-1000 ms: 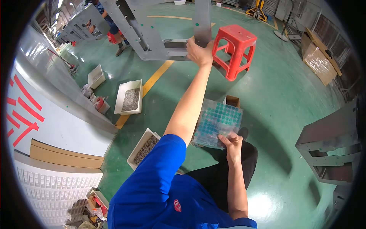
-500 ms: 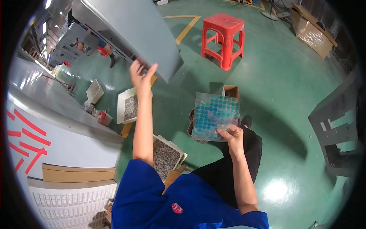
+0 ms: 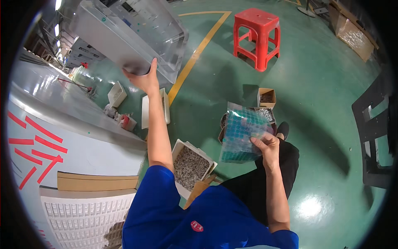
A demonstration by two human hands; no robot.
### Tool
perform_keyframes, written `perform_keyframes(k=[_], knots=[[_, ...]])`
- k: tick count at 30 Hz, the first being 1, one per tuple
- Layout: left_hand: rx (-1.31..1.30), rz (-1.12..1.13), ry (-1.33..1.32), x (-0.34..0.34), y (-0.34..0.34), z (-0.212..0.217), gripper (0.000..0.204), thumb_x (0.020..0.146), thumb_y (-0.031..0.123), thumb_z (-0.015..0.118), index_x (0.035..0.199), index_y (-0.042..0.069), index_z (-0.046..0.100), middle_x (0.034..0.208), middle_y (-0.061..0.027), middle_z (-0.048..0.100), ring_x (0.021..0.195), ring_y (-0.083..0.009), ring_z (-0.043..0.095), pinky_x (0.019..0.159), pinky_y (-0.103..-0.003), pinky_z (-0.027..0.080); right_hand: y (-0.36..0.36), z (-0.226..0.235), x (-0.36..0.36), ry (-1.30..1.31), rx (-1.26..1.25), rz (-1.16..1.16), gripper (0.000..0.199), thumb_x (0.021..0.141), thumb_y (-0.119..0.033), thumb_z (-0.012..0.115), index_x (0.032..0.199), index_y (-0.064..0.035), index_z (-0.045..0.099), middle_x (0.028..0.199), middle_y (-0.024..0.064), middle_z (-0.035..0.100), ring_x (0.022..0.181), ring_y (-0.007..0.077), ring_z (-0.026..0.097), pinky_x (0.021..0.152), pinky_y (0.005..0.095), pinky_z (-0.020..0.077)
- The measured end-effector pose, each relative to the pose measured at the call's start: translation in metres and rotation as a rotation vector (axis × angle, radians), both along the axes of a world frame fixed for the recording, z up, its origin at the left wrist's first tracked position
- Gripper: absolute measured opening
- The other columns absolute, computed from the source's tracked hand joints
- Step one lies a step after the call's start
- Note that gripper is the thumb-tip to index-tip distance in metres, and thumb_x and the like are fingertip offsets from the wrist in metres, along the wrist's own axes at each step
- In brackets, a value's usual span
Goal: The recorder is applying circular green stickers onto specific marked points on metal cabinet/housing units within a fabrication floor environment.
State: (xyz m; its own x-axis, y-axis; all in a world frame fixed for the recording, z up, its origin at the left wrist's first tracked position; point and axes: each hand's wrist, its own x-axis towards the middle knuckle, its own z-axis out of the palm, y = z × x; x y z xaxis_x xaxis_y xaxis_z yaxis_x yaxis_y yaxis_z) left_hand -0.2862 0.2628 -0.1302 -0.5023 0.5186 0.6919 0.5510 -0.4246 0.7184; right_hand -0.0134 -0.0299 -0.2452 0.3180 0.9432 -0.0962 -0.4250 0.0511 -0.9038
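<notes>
Gripping with fingers curled, the right hand point(image 3: 268, 150) clutches the lower corner of a clear plastic bag of small teal pieces point(image 3: 244, 133), held at waist height above the green floor point(image 3: 331, 103). Raised overhead, the left hand point(image 3: 143, 79) clasps the lower edge of a large grey sheet-metal panel point(image 3: 124, 33), smooth and flat with folded rims, tilted above the person's left side. Below the outstretched arm sits a white tray of small grey metal parts point(image 3: 190, 166), just beside the knee. A small open cardboard box point(image 3: 266, 98) rests behind the bag. Farther off stands a red plastic stool point(image 3: 257, 35), with open floor around it and a yellow painted line point(image 3: 195, 54) running past.
</notes>
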Motion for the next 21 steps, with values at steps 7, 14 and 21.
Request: perform_keyframes(k=[7, 14, 21], knots=[[-0.083, -0.229, 0.093, -0.029, 0.05, -0.008, 0.112, 0.064, 0.03, 0.084, 0.142, -0.008, 0.015, 0.145, -0.0225, 0.028, 0.13, -0.0301, 0.037, 0.107, -0.037, 0.031, 0.002, -0.009, 0.004, -0.015, 0.042, 0.01, 0.005, 0.078, -0.001, 0.072, 0.08, -0.002, 0.068, 0.071, -0.0024, 0.063, 0.062, 0.0026, 0.051, 0.058, 0.0192, 0.0379], [-0.149, -0.653, -0.009, -0.024, 0.047, -0.011, 0.072, 0.079, 0.01, 0.072, 0.14, 0.003, 0.034, 0.138, -0.0113, 0.041, 0.127, -0.0212, 0.038, 0.102, -0.035, 0.036, 0.0, -0.003, 0.005, 0.012, 0.038, 0.007, 0.009, 0.078, -0.001, 0.072, 0.087, -0.0017, 0.069, 0.075, 0.0004, 0.067, 0.068, 0.0053, 0.057, 0.064, 0.0199, 0.0435], [-0.192, -0.895, -0.072, -0.024, 0.038, -0.014, 0.071, 0.079, 0.008, 0.065, 0.141, -0.003, 0.031, 0.135, -0.0109, 0.044, 0.125, -0.0207, 0.041, 0.104, -0.032, 0.031, -0.004, 0.001, 0.009, -0.084, 0.046, 0.022, 0.008, 0.075, 0.002, 0.067, 0.083, -0.0005, 0.068, 0.076, 0.0012, 0.065, 0.067, 0.007, 0.056, 0.063, 0.0207, 0.0436]])
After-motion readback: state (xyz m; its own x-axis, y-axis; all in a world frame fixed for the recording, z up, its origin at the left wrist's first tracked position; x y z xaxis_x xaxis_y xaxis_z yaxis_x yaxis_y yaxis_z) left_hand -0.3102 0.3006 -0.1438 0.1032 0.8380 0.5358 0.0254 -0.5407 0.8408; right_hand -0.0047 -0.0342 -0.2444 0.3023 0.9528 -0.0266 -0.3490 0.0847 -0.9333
